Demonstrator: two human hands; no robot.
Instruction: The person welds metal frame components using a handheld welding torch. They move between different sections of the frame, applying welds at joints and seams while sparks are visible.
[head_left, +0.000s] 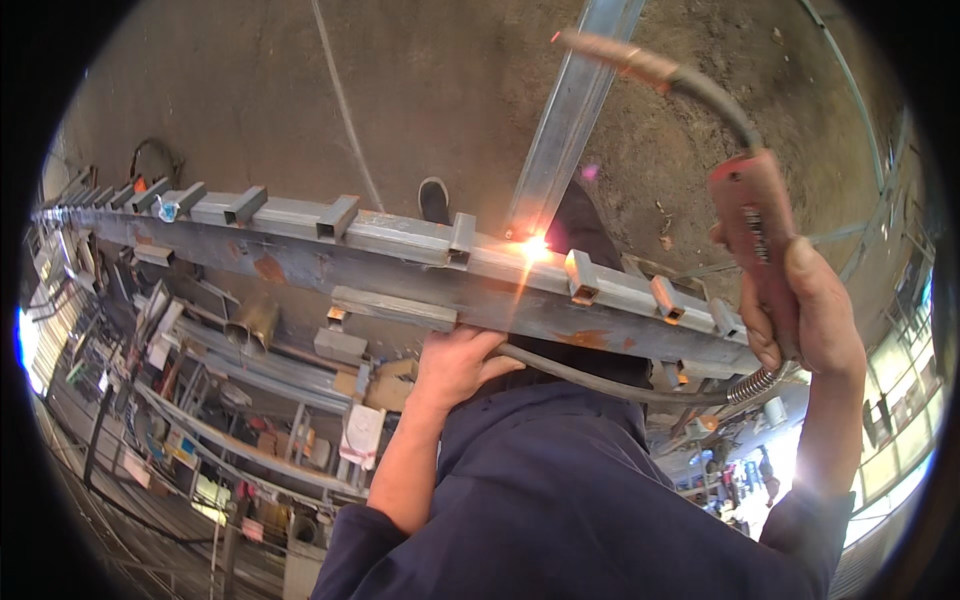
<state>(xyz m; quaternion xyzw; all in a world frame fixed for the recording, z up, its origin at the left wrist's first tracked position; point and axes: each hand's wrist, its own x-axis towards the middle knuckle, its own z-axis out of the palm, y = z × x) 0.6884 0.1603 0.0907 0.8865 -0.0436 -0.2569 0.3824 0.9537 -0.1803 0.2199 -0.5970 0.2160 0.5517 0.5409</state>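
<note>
My right hand is wrapped round the red handle of a welding torch, raised at the right. Its curved neck points up and left, ending in a copper nozzle with a small glowing tip, apart from the metal. From the handle's spring a dark cable runs left to my left hand, whose fingers close on it against the near side of a long steel beam. A weld spot glows brightly where a long steel tube meets the square tubing on the beam.
Short square tube pieces stand in a row along the beam. Another tube piece lies near my left hand. Steel lengths and a rusty cylinder lie lower left. My shoe shows beyond the beam on the concrete floor.
</note>
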